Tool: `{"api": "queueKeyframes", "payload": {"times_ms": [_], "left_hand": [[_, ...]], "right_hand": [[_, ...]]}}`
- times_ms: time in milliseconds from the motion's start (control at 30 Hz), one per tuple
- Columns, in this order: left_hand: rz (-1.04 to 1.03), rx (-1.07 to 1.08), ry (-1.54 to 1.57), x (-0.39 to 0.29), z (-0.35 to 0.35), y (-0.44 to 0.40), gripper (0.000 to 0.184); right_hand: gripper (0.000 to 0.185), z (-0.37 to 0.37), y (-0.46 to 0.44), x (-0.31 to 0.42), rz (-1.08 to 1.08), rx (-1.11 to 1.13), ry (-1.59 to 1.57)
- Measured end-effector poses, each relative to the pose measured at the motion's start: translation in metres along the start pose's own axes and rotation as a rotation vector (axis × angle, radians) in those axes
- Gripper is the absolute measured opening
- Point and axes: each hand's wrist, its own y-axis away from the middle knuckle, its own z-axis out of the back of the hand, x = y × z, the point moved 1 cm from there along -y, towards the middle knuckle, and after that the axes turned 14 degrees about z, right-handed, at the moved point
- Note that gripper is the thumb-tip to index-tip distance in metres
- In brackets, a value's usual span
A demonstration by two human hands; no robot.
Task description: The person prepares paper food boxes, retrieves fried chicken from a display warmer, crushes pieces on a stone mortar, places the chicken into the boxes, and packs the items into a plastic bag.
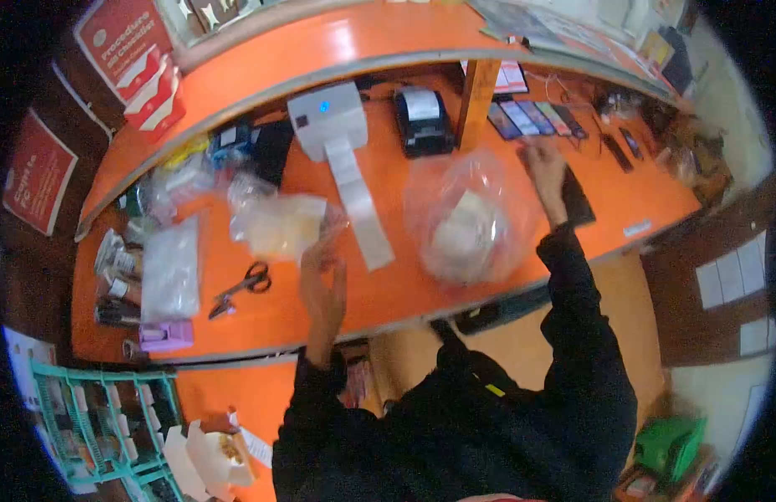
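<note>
My left hand point(323, 289) is over the orange counter, beside a blurred clear plastic packet with pale contents point(286, 227); its fingers are smeared by motion, and whether it touches the packet is unclear. My right hand point(545, 167) is near a row of phones point(536, 119), above a dark flat object point(577, 199); its fingers look bent, but what they hold, if anything, is too blurred to tell. Between my hands sits a large clear plastic bag point(470, 222) with white contents. A strip of white labels point(363, 209) hangs from a white label printer point(329, 121).
Black scissors point(244, 289), a stack of clear bags point(172, 268) and a purple tape dispenser point(165, 335) lie at the left. A black card machine point(424, 121) stands at the back beside an orange post point(477, 100). A teal rack point(103, 418) is at the lower left.
</note>
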Motion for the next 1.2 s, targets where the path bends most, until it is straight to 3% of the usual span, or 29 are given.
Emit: {"api": "queueKeyframes", "payload": {"times_ms": [100,167,200,233,267,300,367,433,467,567,633,667,733,767,833,867,933,1000,1033,1100,1167,1200], "left_hand": [[0.031,0.199,-0.066,0.021,-0.095,-0.106,0.030],[0.051,0.271,-0.334,0.022,-0.155,-0.161,0.033],[0.060,0.301,-0.479,0.035,-0.184,-0.181,0.034],[0.072,0.284,-0.491,0.067,-0.214,-0.195,0.034],[0.047,0.343,-0.280,0.108,-0.245,-0.206,0.036],[0.038,0.364,-0.186,0.115,-0.256,-0.213,0.037],[0.045,0.404,-0.050,0.126,-0.276,-0.228,0.039],[0.099,0.426,-0.017,0.129,-0.284,-0.236,0.039],[0.129,0.433,-0.017,0.132,-0.285,-0.238,0.039],[0.211,0.441,0.005,0.138,-0.284,-0.241,0.040],[0.262,0.442,0.036,0.141,-0.282,-0.240,0.041],[0.284,0.442,0.059,0.143,-0.279,-0.239,0.041],[0.335,0.437,0.135,0.142,-0.275,-0.236,0.042],[0.373,0.439,0.189,0.141,-0.272,-0.234,0.042],[0.444,0.447,0.352,0.136,-0.267,-0.230,0.043],[0.484,0.458,0.472,0.129,-0.263,-0.229,0.043],[0.549,0.489,0.726,0.105,-0.256,-0.227,0.044],[0.579,0.545,1.022,0.072,-0.247,-0.223,0.045],[0.580,0.591,1.174,0.052,-0.242,-0.220,0.045],[0.558,0.709,1.444,0.007,-0.228,-0.210,0.046],[0.502,0.827,1.640,-0.043,-0.204,-0.191,0.047],[0.458,0.865,1.698,-0.066,-0.186,-0.177,0.048]], "right_hand": [[0.021,-0.095,-0.065,-0.065,0.161,0.480,-0.194],[0.024,-0.159,-0.093,-0.075,0.229,0.734,0.088],[0.024,-0.185,-0.104,-0.089,0.241,0.744,0.074],[0.027,-0.211,-0.112,-0.105,0.409,0.641,0.248],[0.030,-0.235,-0.118,-0.122,0.569,0.525,0.416],[0.030,-0.258,-0.125,-0.144,0.575,0.527,0.389],[0.039,-0.298,-0.137,-0.188,0.325,0.409,-0.361],[0.043,-0.309,-0.140,-0.189,0.164,0.337,-0.737],[0.043,-0.315,-0.136,-0.187,0.213,0.343,-0.588],[0.048,-0.296,-0.133,-0.136,0.367,0.360,-0.131],[0.052,-0.279,-0.125,-0.125,0.417,0.379,0.013],[0.053,-0.266,-0.118,-0.132,0.384,0.676,-0.294],[0.051,-0.229,-0.110,-0.121,0.410,1.108,-0.568],[0.049,-0.201,-0.112,-0.105,0.479,1.248,-0.526],[0.055,-0.142,-0.132,-0.082,0.301,1.537,-0.252],[0.058,-0.138,-0.119,-0.122,0.374,1.493,-0.386],[0.063,-0.119,-0.118,-0.130,0.456,1.448,-0.520],[0.067,-0.056,-0.157,-0.058,0.212,1.616,-0.400],[0.067,-0.045,-0.159,-0.044,0.213,1.624,-0.401],[0.068,-0.032,-0.162,-0.021,0.167,1.385,-0.698],[0.059,-0.033,-0.151,-0.004,0.263,1.355,-0.757],[0.054,-0.035,-0.143,0.007,0.189,1.386,-0.816]]}}
